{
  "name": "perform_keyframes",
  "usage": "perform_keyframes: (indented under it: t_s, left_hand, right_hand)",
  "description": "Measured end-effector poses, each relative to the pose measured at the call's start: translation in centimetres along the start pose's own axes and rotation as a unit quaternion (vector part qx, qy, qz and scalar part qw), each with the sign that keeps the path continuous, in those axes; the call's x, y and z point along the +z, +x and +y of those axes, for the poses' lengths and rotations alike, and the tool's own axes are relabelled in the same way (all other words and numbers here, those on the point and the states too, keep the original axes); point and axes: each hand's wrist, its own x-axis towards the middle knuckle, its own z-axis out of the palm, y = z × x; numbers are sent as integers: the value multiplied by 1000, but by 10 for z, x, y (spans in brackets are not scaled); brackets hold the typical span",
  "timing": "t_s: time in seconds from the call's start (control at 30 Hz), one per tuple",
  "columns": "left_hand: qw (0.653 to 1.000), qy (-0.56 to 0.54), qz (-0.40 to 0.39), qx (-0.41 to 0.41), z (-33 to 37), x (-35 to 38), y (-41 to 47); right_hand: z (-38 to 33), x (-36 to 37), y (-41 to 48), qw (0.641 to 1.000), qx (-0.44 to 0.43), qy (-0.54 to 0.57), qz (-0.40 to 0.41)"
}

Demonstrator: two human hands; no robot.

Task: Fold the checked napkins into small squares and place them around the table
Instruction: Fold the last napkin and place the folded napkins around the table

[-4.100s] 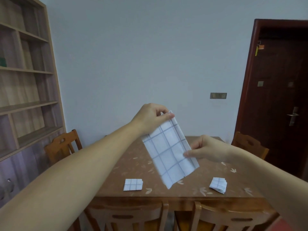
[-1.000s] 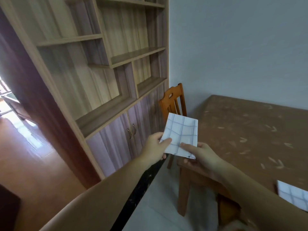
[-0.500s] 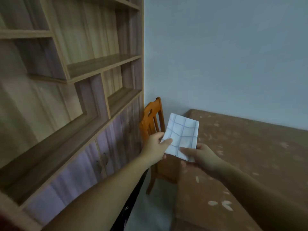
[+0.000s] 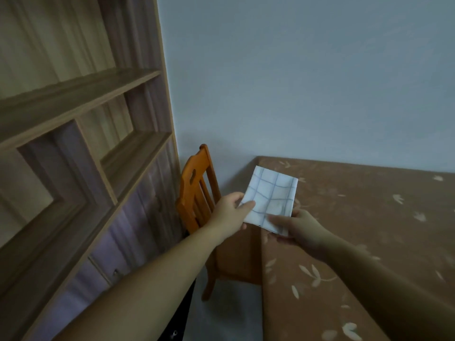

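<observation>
presently, at far left stands a wooden shelf unit [image 4: 73,134] with open shelves above and pale purple cupboard doors below, set against a plain wall [image 4: 307,77]. beside it, an orange wooden chair [image 4: 194,193] sits in the gap between shelf unit and table, its back near the corner of the room.

left hand [image 4: 230,214] reaches forward over the chair, thumb on top, pinching the left edge of the napkin [image 4: 272,199]. the napkin is white with a thin blue check, folded to a rough square, held in the air and tilted up toward the camera. it hangs over the near left corner of the table, not resting on it.

right hand [image 4: 299,228] grips the napkin's lower right corner, thumb laid across the top face and fingers curled beneath. both forearms are bare.

the table [image 4: 369,230] fills the right side, brown with a pale leaf pattern. its far edge meets the wall.
</observation>
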Motion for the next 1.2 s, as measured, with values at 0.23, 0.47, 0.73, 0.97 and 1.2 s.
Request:
perform_keyframes:
  t_s: [0.23,0.47,0.73,0.97,1.2]
  left_hand:
    - [997,42,-19,-68,-19,23,57]
    - [987,-29,-43,-149,-51,56,100]
    - [968,-118,-99,-199,-70,64,174]
    - [952,-165,-175,-188,-79,59,221]
    - [937,-207,-176,-221,-85,58,238]
  right_hand:
    - [21,-32,65,999,34,18,-3]
    - [47,-61,107,999,41,-29,-10]
    - [43,-88,151,996,62,-26,63]
    - [37,-98,194,987,89,2,135]
    - [46,-110,211,985,88,118,92]
